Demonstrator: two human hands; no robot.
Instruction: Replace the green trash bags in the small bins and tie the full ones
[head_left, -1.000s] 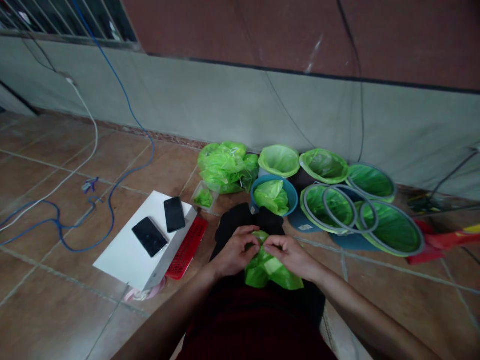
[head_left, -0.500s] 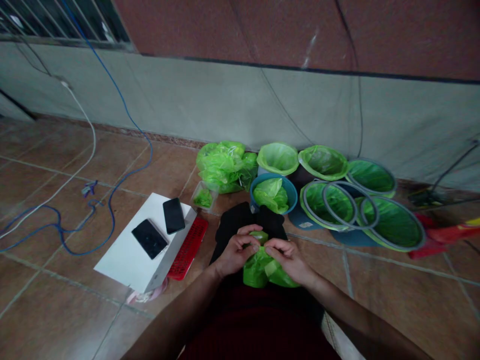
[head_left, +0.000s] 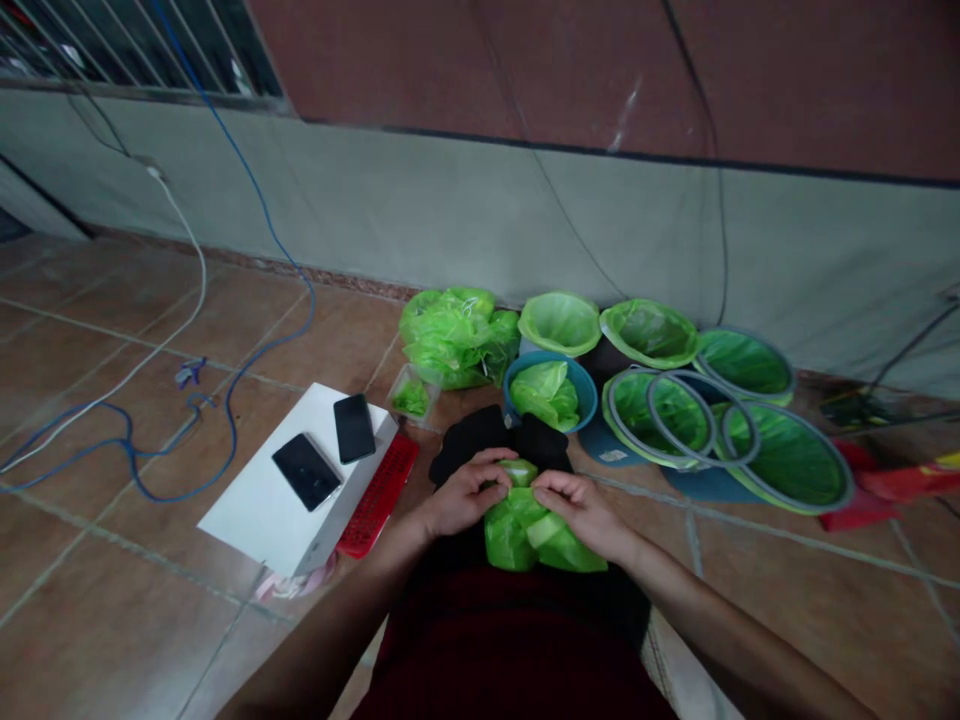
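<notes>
A translucent green plastic bag (head_left: 514,535) lies bunched over my lap, part of it standing up between my hands. My left hand (head_left: 474,490) pinches its upper left side, thumb against fingers. From the other side, my right hand (head_left: 574,500) grips the bag the same way, with thumb and forefinger close together. Just beyond my knees stands a blue bucket (head_left: 589,395) holding a crumpled green bag (head_left: 544,390). Left of it is a small clear tub (head_left: 431,405) with green plastic pieces in it.
Several bins lined with green bags, such as the grey-rimmed bin (head_left: 787,455), stand right along the wall. Loose grey rings (head_left: 705,375) rest across them. A pile of green bags (head_left: 454,335) sits behind the tub. Two phones (head_left: 307,470) lie on a white box (head_left: 251,500) beside a red basket (head_left: 379,495).
The view has shifted slightly, so the surroundings sit a little to the right and lower. Both hands keep their pinch on the green bag, with the fingers barely moved.
</notes>
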